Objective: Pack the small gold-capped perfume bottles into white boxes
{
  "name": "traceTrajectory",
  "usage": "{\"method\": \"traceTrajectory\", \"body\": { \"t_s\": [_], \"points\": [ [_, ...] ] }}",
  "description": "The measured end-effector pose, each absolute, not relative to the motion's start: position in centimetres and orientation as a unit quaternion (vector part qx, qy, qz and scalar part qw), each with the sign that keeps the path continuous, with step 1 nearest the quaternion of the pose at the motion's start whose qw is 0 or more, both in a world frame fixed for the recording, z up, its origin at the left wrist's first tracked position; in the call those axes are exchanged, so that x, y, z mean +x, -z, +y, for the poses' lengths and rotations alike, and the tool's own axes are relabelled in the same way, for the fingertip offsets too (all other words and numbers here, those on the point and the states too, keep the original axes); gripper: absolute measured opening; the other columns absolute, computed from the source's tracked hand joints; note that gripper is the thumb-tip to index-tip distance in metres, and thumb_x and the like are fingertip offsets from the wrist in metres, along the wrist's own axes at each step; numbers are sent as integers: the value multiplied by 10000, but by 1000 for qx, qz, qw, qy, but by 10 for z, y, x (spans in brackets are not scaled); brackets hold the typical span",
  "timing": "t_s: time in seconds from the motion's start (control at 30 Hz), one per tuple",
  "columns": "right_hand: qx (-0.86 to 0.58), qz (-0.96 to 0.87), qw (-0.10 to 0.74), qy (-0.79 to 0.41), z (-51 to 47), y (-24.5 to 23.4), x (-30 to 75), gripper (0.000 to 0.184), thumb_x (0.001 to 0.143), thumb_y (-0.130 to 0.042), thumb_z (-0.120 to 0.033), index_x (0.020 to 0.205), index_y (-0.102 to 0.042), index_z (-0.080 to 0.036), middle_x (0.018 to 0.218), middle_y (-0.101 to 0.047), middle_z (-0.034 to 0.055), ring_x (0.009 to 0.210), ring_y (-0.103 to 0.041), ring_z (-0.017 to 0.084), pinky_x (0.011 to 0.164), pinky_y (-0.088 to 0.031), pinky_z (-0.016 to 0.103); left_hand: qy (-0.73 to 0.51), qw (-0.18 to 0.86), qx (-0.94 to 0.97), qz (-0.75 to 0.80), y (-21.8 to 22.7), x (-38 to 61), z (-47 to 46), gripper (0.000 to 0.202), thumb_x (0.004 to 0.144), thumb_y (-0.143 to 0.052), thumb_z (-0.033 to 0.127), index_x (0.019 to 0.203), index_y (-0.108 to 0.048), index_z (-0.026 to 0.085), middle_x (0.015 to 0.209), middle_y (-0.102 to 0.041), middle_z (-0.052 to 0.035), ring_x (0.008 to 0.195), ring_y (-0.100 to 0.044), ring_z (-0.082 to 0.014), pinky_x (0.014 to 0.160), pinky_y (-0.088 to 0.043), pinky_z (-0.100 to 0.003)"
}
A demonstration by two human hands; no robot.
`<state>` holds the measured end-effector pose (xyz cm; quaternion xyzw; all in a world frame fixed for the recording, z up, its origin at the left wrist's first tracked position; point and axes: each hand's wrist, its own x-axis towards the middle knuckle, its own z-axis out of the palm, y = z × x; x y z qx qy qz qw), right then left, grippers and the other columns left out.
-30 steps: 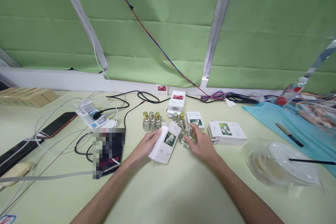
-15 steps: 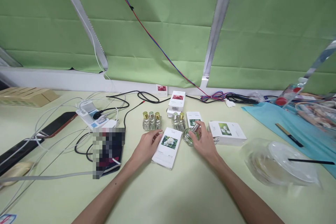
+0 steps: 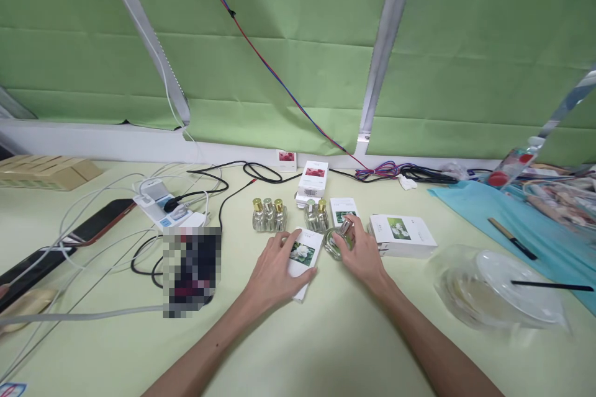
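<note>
My left hand (image 3: 275,270) lies over a white carton with a flower picture (image 3: 305,253), fingers wrapped round its left edge and pressing it flat on the table. My right hand (image 3: 362,254) grips a small round glass perfume bottle with a silver cap (image 3: 336,240) just right of the carton. Behind them stand three gold-capped bottles (image 3: 269,214) in a row and two more bottles (image 3: 316,215).
More flower cartons (image 3: 403,233) and a red-printed carton (image 3: 313,178) lie behind. Cables, a power strip (image 3: 164,206) and phones (image 3: 95,222) crowd the left. A clear plastic bag with a dish (image 3: 498,288) and blue cloth (image 3: 512,217) sit right.
The carton, tilted up a second ago, now lies flat and my left hand has slid over it. My right hand moved the round bottle slightly back and left.
</note>
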<state>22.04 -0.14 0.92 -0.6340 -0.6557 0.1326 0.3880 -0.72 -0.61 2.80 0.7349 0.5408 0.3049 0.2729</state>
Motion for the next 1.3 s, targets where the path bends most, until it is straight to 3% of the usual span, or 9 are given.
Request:
{"method": "traceTrajectory", "body": {
  "t_s": [0.2, 0.3, 0.6, 0.7, 0.93, 1.3],
  "points": [
    [-646, -654, 379, -102, -1, -8, 223, 422, 945, -492, -407, 1288, -503, -162, 750, -663, 18, 612, -589, 211, 611, -412, 299, -172, 208, 815, 513, -38, -17, -6, 806, 764, -670, 321, 1513, -386, 232, 1407, -530, -133, 1301, -486, -361, 1079, -426, -500],
    [-640, -667, 373, -82, 0, -6, 224, 433, 950, -486, -408, 1296, -511, -148, 758, -670, 33, 592, -578, 208, 589, -400, 295, -150, 179, 840, 490, -40, -20, -7, 834, 737, -661, 272, 1520, -379, 228, 1418, -519, -141, 1277, -513, -359, 1099, -426, -512],
    [-589, -707, 385, -66, -1, -1, 223, 407, 963, -507, -390, 1302, -507, -166, 820, -678, 51, 598, -588, 194, 579, -411, 284, -90, 157, 874, 451, -44, -21, -12, 895, 698, -637, 188, 1542, -355, 275, 1625, -286, -137, 1453, -371, -398, 1148, -391, -556],
    [-581, -712, 386, -83, -2, -1, 222, 414, 963, -515, -386, 1312, -499, -165, 803, -670, 42, 581, -575, 188, 576, -415, 284, -103, 145, 876, 447, -42, -19, -13, 866, 710, -668, 216, 1529, -392, 270, 1614, -317, -147, 1429, -405, -413, 1134, -406, -568],
    [-581, -705, 390, -119, -5, -2, 218, 458, 966, -516, -399, 1348, -476, -149, 772, -643, 25, 564, -528, 177, 572, -379, 283, -137, 136, 858, 475, -31, -13, -14, 822, 817, -687, 531, 1547, -362, 336, 1600, -348, -132, 1400, -434, -440, 1093, -429, -607],
    [-570, -650, 465, -189, -7, -13, 215, 417, 920, -573, -409, 1258, -507, -174, 621, -406, -78, 526, -403, 137, 525, -313, 258, -152, 139, 855, 476, -25, -13, -13, 808, 860, -669, 382, 1567, -280, 404, 1560, -382, -92, 1375, -465, -383, 1046, -490, -532]
  ]
}}
